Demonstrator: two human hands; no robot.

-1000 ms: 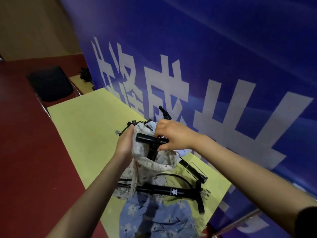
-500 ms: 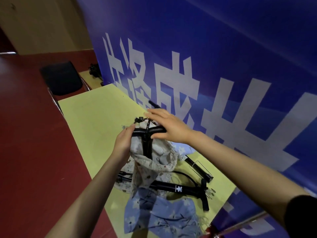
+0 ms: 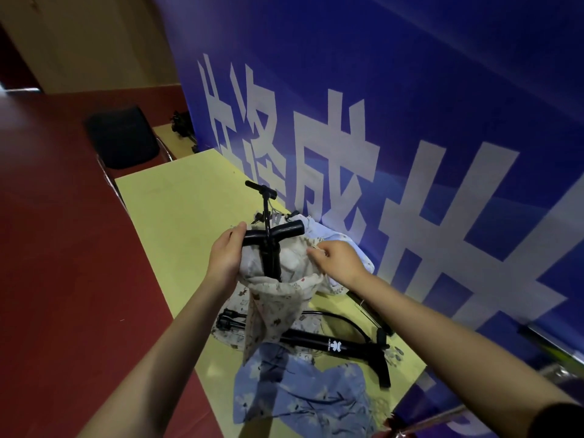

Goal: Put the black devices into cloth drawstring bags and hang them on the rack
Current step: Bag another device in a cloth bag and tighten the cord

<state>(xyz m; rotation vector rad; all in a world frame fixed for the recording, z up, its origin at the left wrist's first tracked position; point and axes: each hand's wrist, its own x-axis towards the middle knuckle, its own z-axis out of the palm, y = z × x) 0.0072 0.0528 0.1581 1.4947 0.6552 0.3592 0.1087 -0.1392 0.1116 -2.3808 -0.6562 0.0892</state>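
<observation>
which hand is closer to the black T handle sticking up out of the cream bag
Left. The left hand is at the T handle, fingers against its left end. The right hand is apart from it, pinching the right side of the cream bag's rim.

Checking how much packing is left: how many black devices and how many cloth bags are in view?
Black devices: 4, one partly hidden
Cloth bags: at least 3, they overlap
Total: at least 7

Event hall: big printed blue banner (image 3: pixel 410 121)
</observation>
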